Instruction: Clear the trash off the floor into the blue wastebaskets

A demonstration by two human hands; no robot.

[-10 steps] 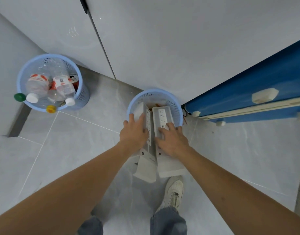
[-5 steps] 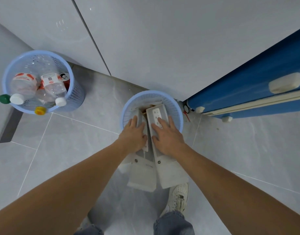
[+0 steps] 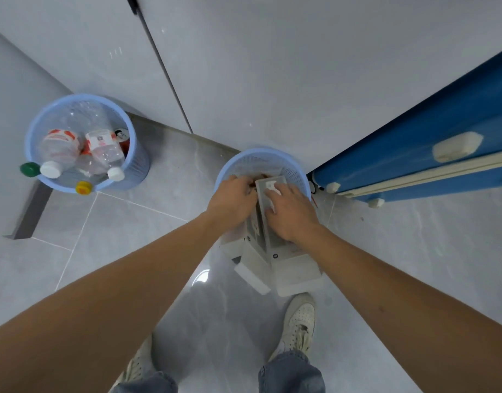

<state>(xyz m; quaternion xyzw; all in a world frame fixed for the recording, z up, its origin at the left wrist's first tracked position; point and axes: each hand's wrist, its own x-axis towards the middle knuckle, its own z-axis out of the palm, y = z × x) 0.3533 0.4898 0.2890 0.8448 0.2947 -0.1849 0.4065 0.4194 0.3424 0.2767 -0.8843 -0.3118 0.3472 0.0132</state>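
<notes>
Two long white power-strip boxes stick up out of the near blue wastebasket point(image 3: 295, 168) by the wall. My left hand point(image 3: 232, 201) presses on the left box point(image 3: 252, 252), whose lower flap hangs open. On top of the right box point(image 3: 293, 269) rests my right hand point(image 3: 291, 214), fingers curled over its upper end. Both box tops reach inside the basket rim, and brown trash shows between my hands. A second blue wastebasket point(image 3: 132, 163) at the left holds several plastic bottles point(image 3: 59, 147) and a can.
A grey wall with a dark seam runs behind the baskets. A blue panel point(image 3: 431, 146) with white fittings stands at the right. A dark grey strip point(image 3: 28, 214) lies on the floor at the left. My white shoes point(image 3: 299, 319) stand on grey tiles below the boxes.
Both hands have slid forward along the boxes toward the basket rim, and the boxes have gone deeper in. The left box's lower flap has swung open. The view shifted slightly.
</notes>
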